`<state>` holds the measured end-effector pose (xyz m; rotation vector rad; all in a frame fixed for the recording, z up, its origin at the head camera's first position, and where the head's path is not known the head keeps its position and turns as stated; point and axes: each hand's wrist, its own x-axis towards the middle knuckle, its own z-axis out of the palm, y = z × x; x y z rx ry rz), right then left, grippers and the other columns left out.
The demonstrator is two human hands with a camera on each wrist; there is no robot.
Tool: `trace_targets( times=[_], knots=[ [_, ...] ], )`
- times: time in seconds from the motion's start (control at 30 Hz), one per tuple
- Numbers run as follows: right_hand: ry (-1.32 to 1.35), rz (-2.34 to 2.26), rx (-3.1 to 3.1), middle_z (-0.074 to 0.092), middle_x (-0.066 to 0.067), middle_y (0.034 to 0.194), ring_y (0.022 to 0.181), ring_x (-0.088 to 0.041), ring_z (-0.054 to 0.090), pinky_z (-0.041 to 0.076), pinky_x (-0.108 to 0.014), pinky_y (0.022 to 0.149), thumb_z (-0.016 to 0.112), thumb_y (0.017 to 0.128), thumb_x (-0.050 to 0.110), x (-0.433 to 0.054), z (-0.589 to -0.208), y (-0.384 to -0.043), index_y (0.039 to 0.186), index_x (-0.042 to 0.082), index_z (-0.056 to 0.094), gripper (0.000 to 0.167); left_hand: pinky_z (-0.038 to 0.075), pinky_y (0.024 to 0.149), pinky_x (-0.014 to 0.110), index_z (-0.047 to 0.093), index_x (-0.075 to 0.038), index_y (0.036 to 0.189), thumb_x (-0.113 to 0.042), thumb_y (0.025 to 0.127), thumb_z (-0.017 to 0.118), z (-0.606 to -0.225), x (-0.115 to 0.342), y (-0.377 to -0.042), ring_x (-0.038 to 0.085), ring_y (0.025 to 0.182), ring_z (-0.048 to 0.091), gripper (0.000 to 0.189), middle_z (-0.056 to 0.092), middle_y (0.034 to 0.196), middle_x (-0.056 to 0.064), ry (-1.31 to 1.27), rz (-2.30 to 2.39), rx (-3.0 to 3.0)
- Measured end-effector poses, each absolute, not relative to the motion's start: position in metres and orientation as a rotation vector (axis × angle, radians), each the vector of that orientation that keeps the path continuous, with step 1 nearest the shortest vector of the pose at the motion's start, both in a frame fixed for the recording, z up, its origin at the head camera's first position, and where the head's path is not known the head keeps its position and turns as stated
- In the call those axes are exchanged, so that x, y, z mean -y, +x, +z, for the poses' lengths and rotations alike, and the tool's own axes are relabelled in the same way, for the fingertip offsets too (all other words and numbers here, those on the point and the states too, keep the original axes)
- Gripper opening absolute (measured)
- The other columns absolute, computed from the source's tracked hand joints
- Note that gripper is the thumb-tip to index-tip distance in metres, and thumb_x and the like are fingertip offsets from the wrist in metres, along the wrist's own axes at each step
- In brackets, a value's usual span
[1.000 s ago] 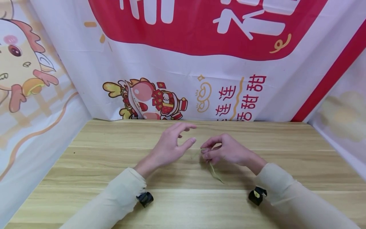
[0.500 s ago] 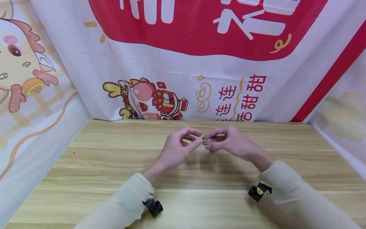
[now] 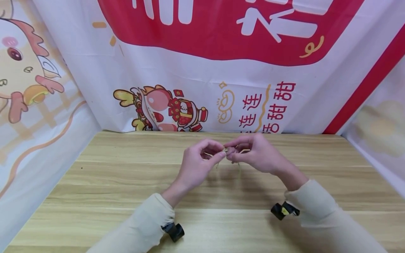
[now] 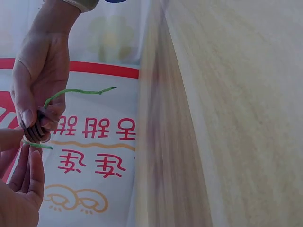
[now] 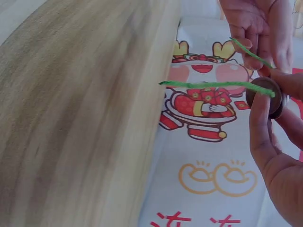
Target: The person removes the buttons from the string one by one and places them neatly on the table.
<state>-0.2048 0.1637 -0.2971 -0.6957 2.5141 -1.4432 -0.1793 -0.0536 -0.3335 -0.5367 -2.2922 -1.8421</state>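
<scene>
Above the wooden table, both hands meet at a small stack of round brown discs [image 4: 35, 133] with a green cord [image 5: 208, 85] running through it. My right hand [image 3: 261, 154] grips the stack between thumb and fingers. From its left side, my left hand [image 3: 197, 161] pinches the cord where it comes out of the discs, thumb against fingertips. One long cord end trails free past the right hand's fingers in both wrist views. A shorter end sticks out by the left fingertips. The fingers hide part of the stack.
The wooden table [image 3: 126, 196] spreads below the hands. A printed white and red cloth [image 3: 209, 70] stands along its far edge, with more cloth at both sides. Small black devices [image 3: 173, 232] are strapped at the beige sleeves.
My right hand has lifted the discs up and slightly away. My left hand, loosely spread before, has moved right and now pinches the cord beside the discs.
</scene>
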Motion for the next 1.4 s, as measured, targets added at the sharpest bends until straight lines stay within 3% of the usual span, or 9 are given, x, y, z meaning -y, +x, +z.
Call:
trace_targets(
  times=[0.27, 0.6, 1.1, 1.4],
  knots=[
    [-0.766, -1.383, -2.691, 0.075, -0.010, 0.103, 0.092, -0.019, 0.072, 0.065, -0.025, 0.080, 0.078, 0.095, 0.008, -0.156, -0.295, -0.197, 0.120, 0.003, 0.078, 0.025, 0.062, 0.079, 0.023, 0.073, -0.006, 0.112, -0.007, 0.099, 0.074, -0.334, 0.053, -0.179, 0.015, 0.089, 0.070, 0.014, 0.076, 0.105, 0.009, -0.552, -1.885, 2.254],
    [-0.759, -1.419, -2.820, 0.078, -0.010, 0.092, 0.075, -0.016, 0.069, 0.060, -0.025, 0.064, 0.075, 0.098, 0.009, -0.147, -0.298, -0.187, 0.106, 0.003, 0.080, 0.011, 0.063, 0.080, 0.023, 0.070, -0.002, 0.115, -0.004, 0.100, 0.071, -0.332, 0.051, -0.175, 0.015, 0.090, 0.070, 0.015, 0.074, 0.106, 0.013, -0.549, -1.920, 2.169],
    [-0.762, -1.525, -2.774, 0.076, -0.007, 0.091, 0.067, -0.011, 0.059, 0.050, -0.023, 0.056, 0.073, 0.102, 0.013, -0.152, -0.300, -0.179, 0.104, 0.009, 0.079, 0.008, 0.065, 0.081, 0.027, 0.077, -0.005, 0.114, -0.011, 0.101, 0.073, -0.330, 0.052, -0.174, 0.015, 0.087, 0.074, 0.015, 0.079, 0.104, 0.011, -0.596, -1.930, 2.151],
    [-0.652, -1.605, -2.696, 0.074, -0.009, 0.091, 0.066, -0.012, 0.059, 0.053, -0.024, 0.057, 0.074, 0.101, 0.016, -0.155, -0.297, -0.177, 0.107, 0.008, 0.079, 0.011, 0.065, 0.087, 0.027, 0.075, -0.001, 0.122, -0.006, 0.092, 0.083, -0.333, 0.051, -0.174, 0.017, 0.096, 0.077, 0.031, 0.079, 0.109, 0.013, -0.616, -1.963, 2.116]
  ],
)
